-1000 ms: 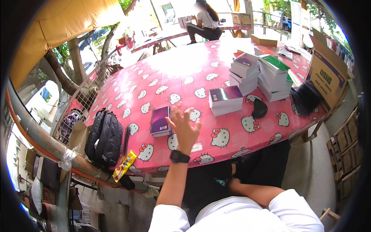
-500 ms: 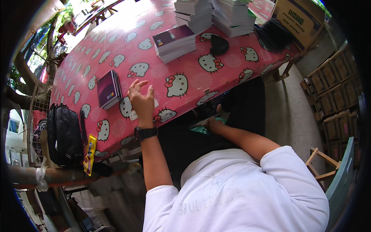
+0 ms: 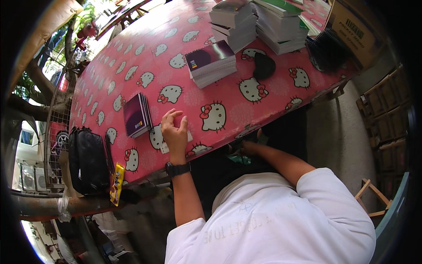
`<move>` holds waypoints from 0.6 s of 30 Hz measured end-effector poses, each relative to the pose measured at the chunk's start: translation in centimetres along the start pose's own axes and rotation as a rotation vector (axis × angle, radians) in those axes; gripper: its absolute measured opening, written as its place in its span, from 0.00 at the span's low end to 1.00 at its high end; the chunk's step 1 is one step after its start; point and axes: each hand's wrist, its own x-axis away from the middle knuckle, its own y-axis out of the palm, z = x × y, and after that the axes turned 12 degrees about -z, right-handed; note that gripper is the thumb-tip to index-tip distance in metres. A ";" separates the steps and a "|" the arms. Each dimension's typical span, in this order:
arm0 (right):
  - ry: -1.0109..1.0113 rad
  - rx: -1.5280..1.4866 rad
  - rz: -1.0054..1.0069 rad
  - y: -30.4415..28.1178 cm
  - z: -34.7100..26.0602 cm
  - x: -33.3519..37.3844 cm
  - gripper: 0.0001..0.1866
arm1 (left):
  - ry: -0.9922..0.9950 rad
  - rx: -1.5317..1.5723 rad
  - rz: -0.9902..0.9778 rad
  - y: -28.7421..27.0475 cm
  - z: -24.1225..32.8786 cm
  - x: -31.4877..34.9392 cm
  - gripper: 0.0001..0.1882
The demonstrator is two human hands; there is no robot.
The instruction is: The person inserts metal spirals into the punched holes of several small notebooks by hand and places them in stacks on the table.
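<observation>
Here the left hand [image 3: 174,131] rests near the front edge of the bench [image 3: 228,110], fingers loosely curled and slightly spread, holding nothing, its heel on a small white slip of paper [image 3: 188,137] that lies flat on the pink cat-patterned plastic cloth [image 3: 132,66]. A black wristwatch [image 3: 177,169] circles the wrist just off the bench edge. Just beside the hand, toward the person's left, lies a small stack of dark purple notebooks [image 3: 136,115], apart from the fingers. The right hand [image 3: 246,147] is down below the bench edge in shadow over the lap; I cannot tell whether it is wide or closed, nor what it touches.

A broad stretch of cloth between the left hand and a taller pile of purple-covered notebooks [image 3: 211,64] lies free. A small black pouch [image 3: 264,66] sits just beside that pile. Behind stand higher stacks of white-edged books [image 3: 259,24], and at the far right corner a brown cardboard box [image 3: 356,31] with dark lettering. At the bench's left end sit a black bag [image 3: 88,160] and a yellow snack packet [image 3: 116,185]. Outdoors: tree trunks, concrete floor.
</observation>
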 end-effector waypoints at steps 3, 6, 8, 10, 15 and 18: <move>-0.096 0.028 -0.044 0.0 0.3 -0.5 0.20 | -0.017 0.016 0.010 0.1 -0.2 0.2 0.10; -0.140 0.070 -0.059 -0.7 0.5 -0.8 0.20 | 0.006 -0.040 -0.013 0.1 -0.1 0.2 0.10; -0.120 0.070 -0.011 -1.9 0.3 -1.2 0.21 | 0.029 -0.105 -0.011 -0.2 0.3 0.2 0.10; -0.092 0.051 0.068 -3.9 0.2 -1.5 0.21 | 0.018 -0.137 0.030 -0.2 1.1 0.0 0.10; -0.057 0.008 0.293 -10.1 -0.1 -1.0 0.23 | 0.227 -0.099 0.021 0.5 6.3 -3.7 0.10; -0.109 0.033 0.353 -10.2 -1.7 0.2 0.24 | 0.466 -0.189 -0.080 1.5 9.7 -9.4 0.15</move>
